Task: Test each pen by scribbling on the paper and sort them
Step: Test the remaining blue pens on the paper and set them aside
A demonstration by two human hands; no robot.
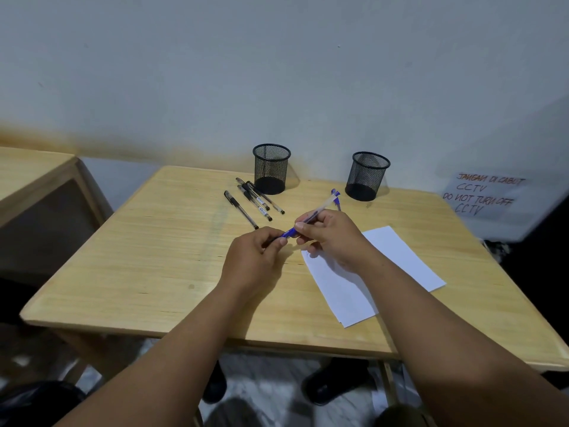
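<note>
Both hands are raised just above the wooden table, meeting over its middle. The right hand pinches the barrel of a blue pen between thumb and curled fingers; the clear barrel slants up and away toward the far right. The left hand pinches the lower blue end of the same pen with thumb and fingertips. Whether that end is a cap or the grip section cannot be told, as the fingers cover it.

A white sheet of paper lies flat on the table under and to the right of the right hand, set at an angle. A faint mark shows near its upper left corner, partly hidden by the hand.

Four black pens lie loose on the table at the far left of centre, roughly parallel, three close together and one slightly apart to the left. Another blue pen lies behind the held pen, mostly hidden.

Two black mesh pen cups stand upright near the far edge: the left cup just beside the black pens, the right cup near the blue pen. No pens show above their rims.

A handwritten notice reading "DO NOT TURN OFF CCTV" hangs on the wall at right.
</note>
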